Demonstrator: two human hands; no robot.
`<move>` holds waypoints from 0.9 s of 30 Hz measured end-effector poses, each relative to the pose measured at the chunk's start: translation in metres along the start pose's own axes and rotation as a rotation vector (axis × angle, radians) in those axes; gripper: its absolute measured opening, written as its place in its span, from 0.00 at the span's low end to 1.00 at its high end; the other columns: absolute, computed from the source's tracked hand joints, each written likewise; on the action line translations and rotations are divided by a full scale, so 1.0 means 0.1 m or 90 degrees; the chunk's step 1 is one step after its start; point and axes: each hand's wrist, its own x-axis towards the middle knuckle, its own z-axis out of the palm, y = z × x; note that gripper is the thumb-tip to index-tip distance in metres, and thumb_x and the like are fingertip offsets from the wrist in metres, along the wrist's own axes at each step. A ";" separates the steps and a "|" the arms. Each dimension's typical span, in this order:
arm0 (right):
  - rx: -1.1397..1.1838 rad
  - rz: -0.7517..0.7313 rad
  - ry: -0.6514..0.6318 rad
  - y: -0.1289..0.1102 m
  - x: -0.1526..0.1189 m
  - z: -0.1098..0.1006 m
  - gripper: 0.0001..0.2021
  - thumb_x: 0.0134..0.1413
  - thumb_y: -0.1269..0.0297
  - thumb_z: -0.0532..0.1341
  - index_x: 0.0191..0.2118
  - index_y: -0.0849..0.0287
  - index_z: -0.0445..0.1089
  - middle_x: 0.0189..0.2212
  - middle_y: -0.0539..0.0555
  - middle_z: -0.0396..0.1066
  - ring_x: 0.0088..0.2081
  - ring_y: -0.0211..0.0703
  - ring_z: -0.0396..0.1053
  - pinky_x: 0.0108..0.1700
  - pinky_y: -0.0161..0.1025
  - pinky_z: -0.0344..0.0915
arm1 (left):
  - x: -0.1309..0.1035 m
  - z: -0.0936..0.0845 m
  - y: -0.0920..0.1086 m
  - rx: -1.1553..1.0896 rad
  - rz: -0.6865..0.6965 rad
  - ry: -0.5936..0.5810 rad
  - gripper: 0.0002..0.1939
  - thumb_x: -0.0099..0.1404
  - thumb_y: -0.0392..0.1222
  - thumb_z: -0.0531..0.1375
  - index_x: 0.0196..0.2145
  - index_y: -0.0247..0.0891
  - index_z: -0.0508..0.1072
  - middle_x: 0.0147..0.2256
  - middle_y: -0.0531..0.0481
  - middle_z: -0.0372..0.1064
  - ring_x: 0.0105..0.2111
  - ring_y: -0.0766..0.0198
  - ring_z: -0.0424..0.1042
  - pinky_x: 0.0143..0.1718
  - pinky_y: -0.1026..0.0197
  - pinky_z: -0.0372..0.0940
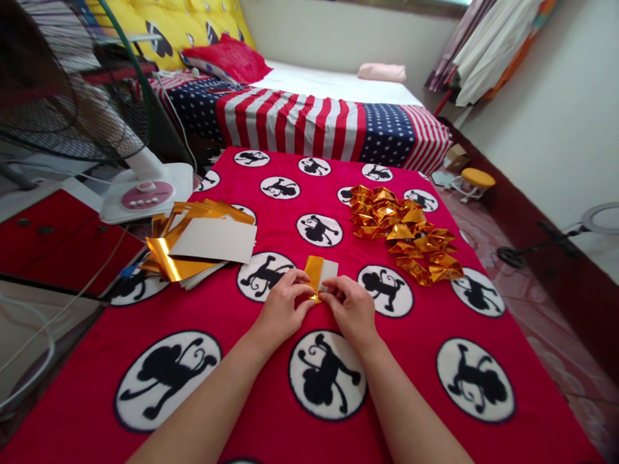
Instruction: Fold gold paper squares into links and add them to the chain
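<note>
A small sheet of gold foil paper [314, 269], partly folded and showing a whitish strip on its right, lies between my hands at the middle of the table. My left hand [287, 303] pinches its near left side with thumb and fingers. On the near right side, the fingers of my right hand [352, 308] are closed on the same paper. Loose gold and white foil sheets [213, 240] lie in a stack to the left. Several folded gold paper ingots [401, 232] sit in a cluster to the right.
A red cloth with monkey prints [251, 393] covers the table. A fan [147, 190] stands at the left beside a red cabinet [62, 238]. Beyond the table is a bed [309, 119] with a red pillow [229, 59]. A yellow stool [476, 178] stands at the right.
</note>
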 end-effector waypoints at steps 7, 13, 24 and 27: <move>0.017 0.045 0.003 0.01 0.01 0.01 0.07 0.50 0.68 0.65 0.38 0.54 0.73 0.27 0.47 0.73 0.28 0.39 0.68 0.33 0.35 0.60 | 0.00 0.01 0.04 0.017 -0.008 0.001 0.05 0.61 0.32 0.61 0.31 0.38 0.76 0.41 0.46 0.67 0.44 0.60 0.69 0.48 0.55 0.66; 0.029 0.070 0.021 -0.02 0.01 0.01 0.07 0.50 0.67 0.64 0.37 0.55 0.74 0.27 0.47 0.74 0.28 0.39 0.69 0.33 0.36 0.60 | -0.01 0.08 0.06 0.042 -0.022 0.031 0.01 0.59 0.34 0.63 0.31 0.37 0.75 0.40 0.46 0.66 0.43 0.59 0.68 0.47 0.54 0.67; 0.042 0.091 0.018 0.00 0.02 0.03 0.06 0.50 0.66 0.64 0.37 0.54 0.74 0.27 0.47 0.74 0.28 0.39 0.69 0.32 0.35 0.60 | -0.02 0.13 0.07 0.053 -0.037 0.056 0.02 0.60 0.32 0.62 0.30 0.37 0.74 0.40 0.46 0.66 0.43 0.59 0.68 0.48 0.54 0.66; 0.041 0.097 0.016 -0.01 0.02 0.03 0.06 0.50 0.65 0.64 0.37 0.54 0.73 0.27 0.46 0.75 0.27 0.39 0.70 0.32 0.35 0.60 | -0.02 0.14 0.07 0.057 -0.039 0.066 0.03 0.59 0.31 0.62 0.30 0.37 0.74 0.40 0.46 0.66 0.43 0.59 0.69 0.48 0.55 0.66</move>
